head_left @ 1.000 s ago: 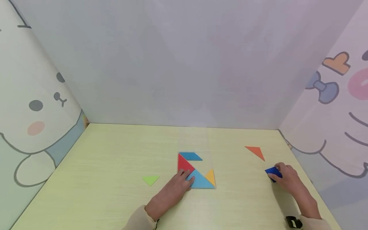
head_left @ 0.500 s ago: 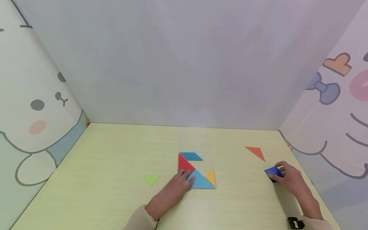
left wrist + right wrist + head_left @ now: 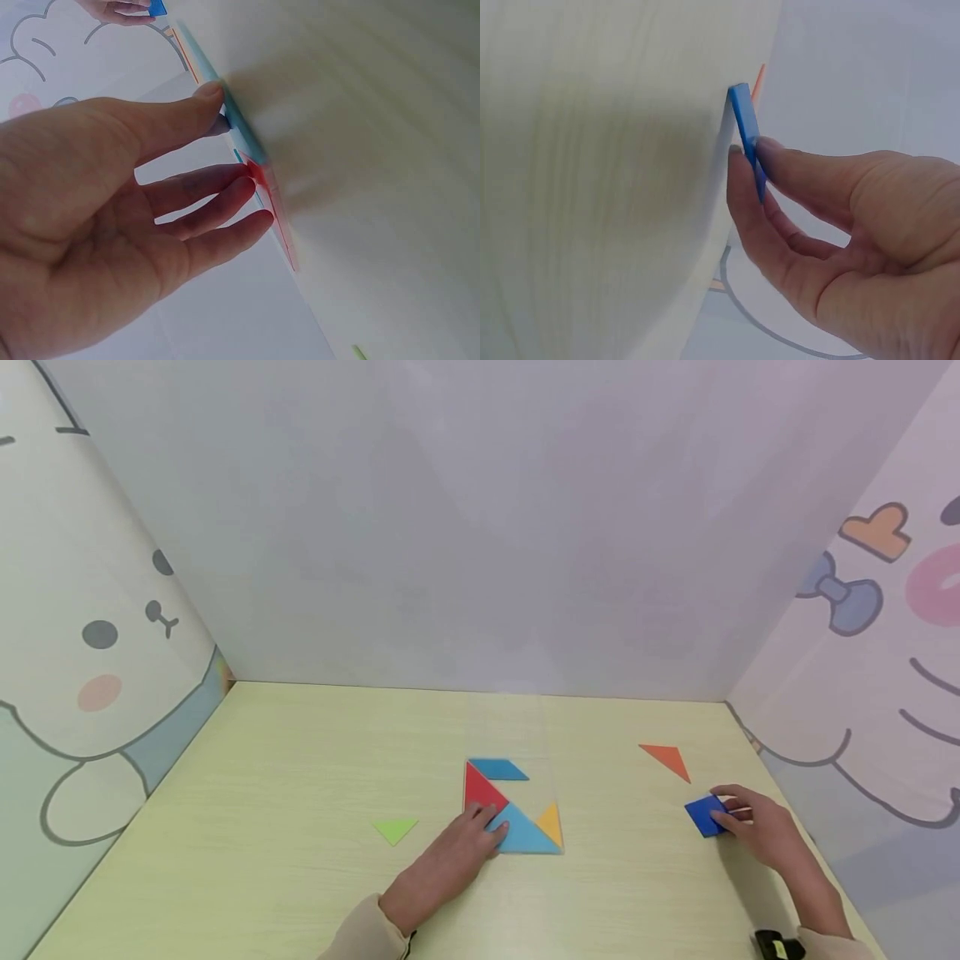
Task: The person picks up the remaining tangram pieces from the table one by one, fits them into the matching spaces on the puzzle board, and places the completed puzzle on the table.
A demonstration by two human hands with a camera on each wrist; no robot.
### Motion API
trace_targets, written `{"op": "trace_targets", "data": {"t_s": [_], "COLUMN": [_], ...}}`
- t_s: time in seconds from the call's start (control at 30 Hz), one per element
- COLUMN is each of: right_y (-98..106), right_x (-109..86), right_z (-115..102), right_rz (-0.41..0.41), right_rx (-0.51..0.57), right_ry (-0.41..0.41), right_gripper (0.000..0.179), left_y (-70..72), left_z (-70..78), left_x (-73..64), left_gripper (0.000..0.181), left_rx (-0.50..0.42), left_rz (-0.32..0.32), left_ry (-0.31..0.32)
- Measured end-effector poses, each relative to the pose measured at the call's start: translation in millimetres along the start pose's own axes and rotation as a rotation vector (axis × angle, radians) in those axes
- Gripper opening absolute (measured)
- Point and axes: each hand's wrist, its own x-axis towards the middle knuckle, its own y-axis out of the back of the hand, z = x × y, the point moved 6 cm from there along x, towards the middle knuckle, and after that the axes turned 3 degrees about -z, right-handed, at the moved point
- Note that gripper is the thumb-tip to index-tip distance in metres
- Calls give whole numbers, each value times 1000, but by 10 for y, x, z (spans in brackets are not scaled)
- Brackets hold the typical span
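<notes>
My right hand (image 3: 761,827) pinches a dark blue square tangram piece (image 3: 703,817) between thumb and fingers. In the right wrist view the dark blue piece (image 3: 742,112) is tilted, edge-on, close over the table. My left hand (image 3: 457,852) rests its fingertips on a red triangle (image 3: 480,787) and a large light blue triangle (image 3: 525,832), which lie edge to edge. The left wrist view shows the fingers (image 3: 217,244) lightly bent, touching the red piece. Beside these lie a blue parallelogram (image 3: 498,768) at the top and a small yellow triangle (image 3: 551,823) at the right.
A light green triangle (image 3: 394,831) lies left of the group on the pale wooden table (image 3: 262,827). Toward the right, an orange triangle (image 3: 669,760) lies behind the right hand. A grey wall (image 3: 480,527) closes off the back, with cartoon-printed panels on both sides.
The dark blue square has turned in my right hand's grip, so more of its face shows, and it has shifted slightly left. My left hand has stayed in place.
</notes>
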Motion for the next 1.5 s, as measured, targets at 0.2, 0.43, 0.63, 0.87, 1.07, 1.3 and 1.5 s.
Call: {"op": "trace_targets", "data": {"t_s": [0.2,0.43,0.63,0.87,1.07,1.3,1.5], "right_y": [-31,-75,-105,-144,-186,-243,-275], "right_x": [-18,-1,-3,10,20,50,100], "right_z": [-20,-128,-236,-325,-427,-557,-679], "right_rz": [-1,-9,-10,-18,-13,-27,-18], "right_rx": [54,103,135,160,177,201,227], "right_ry": [14,24,44,53,81,102,141], "right_gripper": [35,36,35,35,33,32,31], "left_y": [-7,-14,-5,9,1,5,16], "left_z": [0,-6,5,7,3,8,12], "left_x": [-7,-17,-18,-28,-30,-22,-26], "left_gripper": [37,37,37,38,39,37,36], "left_rx": [9,0,10,-21,-29,-36,-35], "left_rz": [3,-1,14,8,0,8,18], "left_ry": [-3,7,10,27,33,30,32]}}
